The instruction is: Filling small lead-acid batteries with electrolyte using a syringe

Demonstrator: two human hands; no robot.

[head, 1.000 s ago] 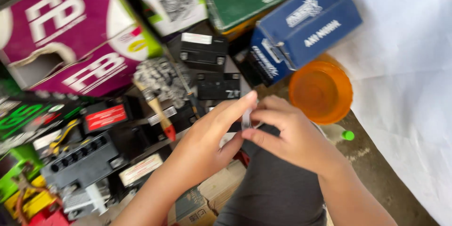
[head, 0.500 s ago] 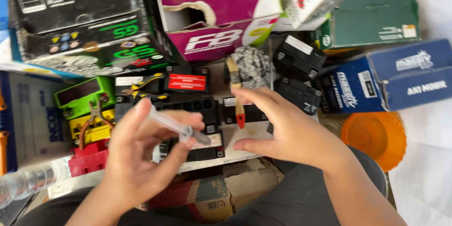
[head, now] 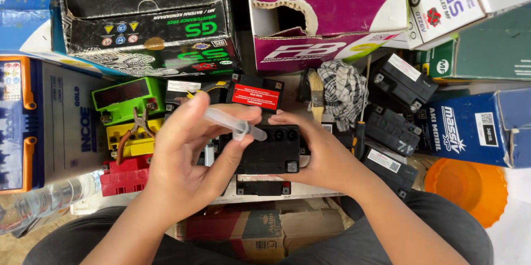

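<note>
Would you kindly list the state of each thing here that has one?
Syringe: held in left hand, tip pointing at battery.
Black battery: steadied by right hand.
Pliers: lying on yellow battery.
Purple box: torn open.
Brush: lying idle.

Bright even daylight, soft shadows, sharp focus

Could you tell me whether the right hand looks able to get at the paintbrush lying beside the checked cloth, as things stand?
Probably yes. The right hand rests against the black battery, and the paintbrush lies just beyond it beside the checked cloth, uncovered, with nothing between them. The hand would have to leave the battery first.
</note>
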